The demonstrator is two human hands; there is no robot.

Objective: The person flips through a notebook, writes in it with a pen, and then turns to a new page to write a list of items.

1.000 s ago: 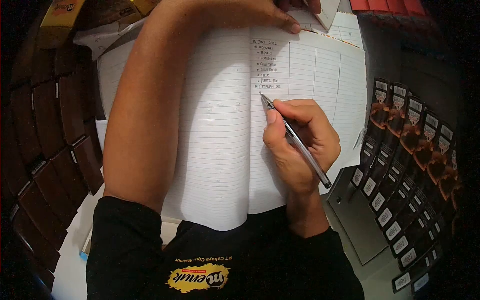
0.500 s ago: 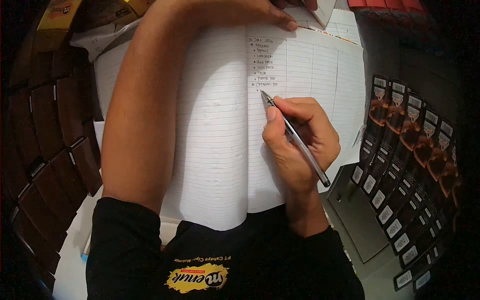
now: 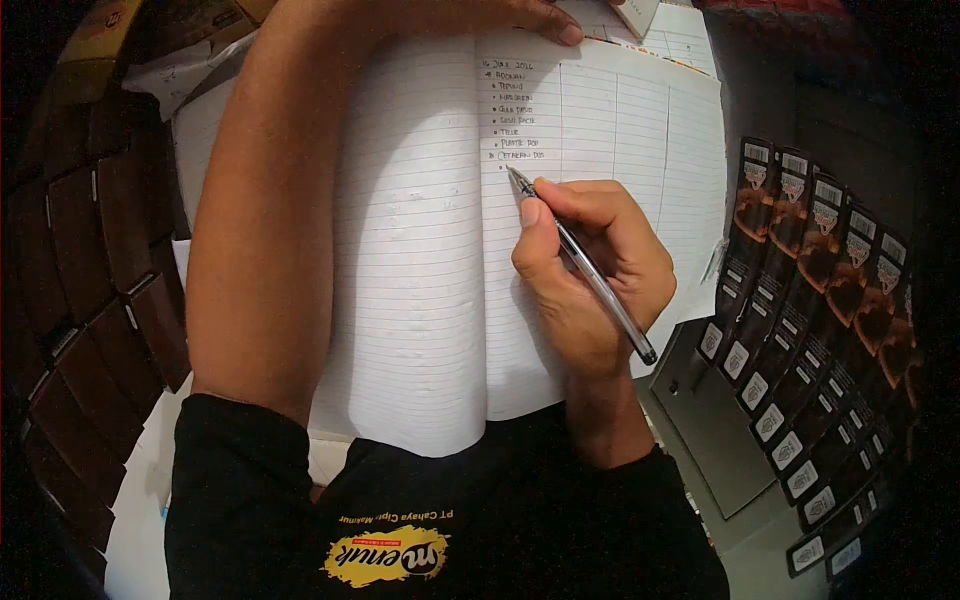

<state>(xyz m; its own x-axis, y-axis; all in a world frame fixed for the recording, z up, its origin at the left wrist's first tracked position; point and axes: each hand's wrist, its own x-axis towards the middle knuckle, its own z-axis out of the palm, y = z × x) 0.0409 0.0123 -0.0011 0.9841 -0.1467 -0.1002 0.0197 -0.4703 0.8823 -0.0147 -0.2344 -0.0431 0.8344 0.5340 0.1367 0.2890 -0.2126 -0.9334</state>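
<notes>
My right hand [image 3: 600, 270] is closed around a clear-barrelled pen [image 3: 603, 283] with a black end. The pen's tip touches the ruled page of an open notebook [image 3: 420, 320], just below a handwritten list [image 3: 515, 110] headed with a date. At the top edge my left hand [image 3: 550, 22] lies over the notebook's upper margin, thumb stretched out on the paper. Its other fingers are mostly cut off by the frame. Close by the left hand is the corner of a small pale card or booklet [image 3: 636, 15].
Dark brown boxes [image 3: 90, 350] are stacked on the left. Rows of dark printed packages [image 3: 800, 300] stand on the right beside a grey panel [image 3: 715, 430]. Yellow packaging [image 3: 100, 40] sits at the upper left, red packs [image 3: 780, 20] at the upper right.
The whole view has shifted slightly, so notebook and hands appear a little higher and further left. The pen has added a small mark beside the last bullet.
</notes>
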